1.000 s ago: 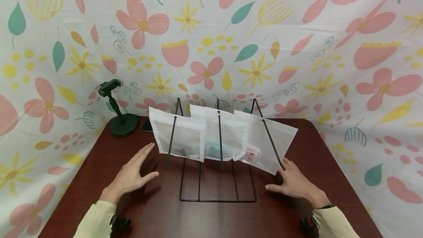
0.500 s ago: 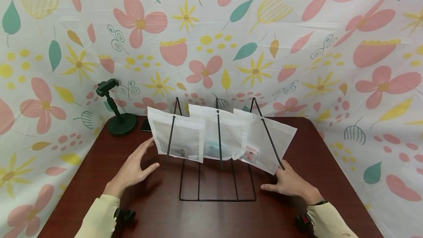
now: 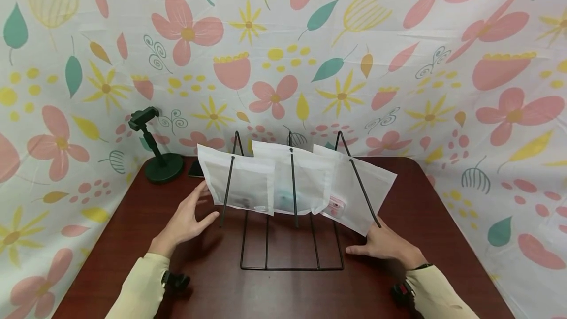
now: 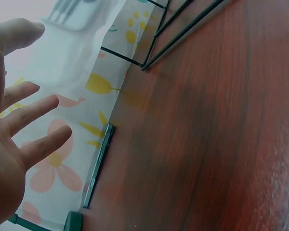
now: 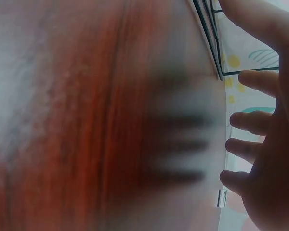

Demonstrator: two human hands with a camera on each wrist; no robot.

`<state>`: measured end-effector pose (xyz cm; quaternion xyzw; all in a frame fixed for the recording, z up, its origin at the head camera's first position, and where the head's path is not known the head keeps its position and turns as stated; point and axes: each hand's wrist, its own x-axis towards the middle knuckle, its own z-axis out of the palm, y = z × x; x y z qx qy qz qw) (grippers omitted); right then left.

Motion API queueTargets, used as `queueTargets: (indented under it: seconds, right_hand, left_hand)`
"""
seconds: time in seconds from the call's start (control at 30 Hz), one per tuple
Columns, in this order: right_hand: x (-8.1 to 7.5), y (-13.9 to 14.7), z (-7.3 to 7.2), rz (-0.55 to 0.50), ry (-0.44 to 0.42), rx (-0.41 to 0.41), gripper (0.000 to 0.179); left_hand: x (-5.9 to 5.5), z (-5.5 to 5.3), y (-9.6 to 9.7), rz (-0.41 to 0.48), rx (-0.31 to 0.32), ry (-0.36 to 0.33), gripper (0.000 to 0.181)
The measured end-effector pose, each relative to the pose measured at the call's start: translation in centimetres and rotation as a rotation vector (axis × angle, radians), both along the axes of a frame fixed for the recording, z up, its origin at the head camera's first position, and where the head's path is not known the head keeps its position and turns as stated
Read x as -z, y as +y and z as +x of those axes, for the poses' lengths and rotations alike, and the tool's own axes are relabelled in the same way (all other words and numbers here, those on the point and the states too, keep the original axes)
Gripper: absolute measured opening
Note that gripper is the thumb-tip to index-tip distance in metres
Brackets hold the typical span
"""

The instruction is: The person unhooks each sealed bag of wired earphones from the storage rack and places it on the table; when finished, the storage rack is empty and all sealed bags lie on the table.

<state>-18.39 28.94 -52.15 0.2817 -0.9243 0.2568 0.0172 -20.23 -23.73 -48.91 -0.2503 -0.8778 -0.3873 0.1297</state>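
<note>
Three translucent zip bags hang side by side from the prongs of a black wire rack (image 3: 292, 269). The left bag (image 3: 252, 181) has a dark, blurred item low inside, the middle bag (image 3: 310, 176) a light blue one. A pink item shows in the right bag (image 3: 372, 181), which hangs tilted. My left hand (image 3: 182, 221) is beside the left bag, fingers spread and fingertips right at its edge. My right hand (image 3: 387, 246) is by the right bag's lower corner, thumb apart from its extended fingers; the right wrist view shows nothing in its grasp.
A dark green stand (image 3: 164, 166) with a clamp head is at the table's back left. Beside it lies a flat black phone-like object (image 3: 196, 169), partly behind the left bag. Floral cloth (image 3: 283, 38) hangs behind the brown table (image 3: 310, 294).
My left hand has moved right and slightly forward to the left bag's edge. My right hand has shifted slightly left. The rack and bags stay essentially in place.
</note>
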Motion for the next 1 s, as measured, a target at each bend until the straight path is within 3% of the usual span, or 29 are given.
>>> queueTargets:
  seconds: [0.17,0.4,0.5,0.73,1.0]
  right_hand:
    - [0.1,-0.2,0.1,-0.003,-0.049,0.024,0.121]
    - [0.5,-0.3,0.1,0.023,-0.028,0.017,0.118]
    - [0.6,-0.3,0.1,0.034,-0.052,0.019,0.115]
    - [0.8,-0.3,0.2,0.034,-0.093,0.03,0.114]
    - [0.7,-0.3,0.5,0.066,-0.087,0.054,0.11]
  left_hand:
    - [0.2,-0.2,0.3,0.035,0.003,0.001,0.088]
    - [0.4,-0.4,0.6,0.083,-0.008,0.036,0.085]
    - [-0.1,-0.2,1.1,0.122,0.001,0.068,0.083]
    - [-2.6,1.1,2.3,0.148,0.011,0.113,0.069]
    - [-3.0,1.4,2.6,0.183,-0.025,0.114,0.06]
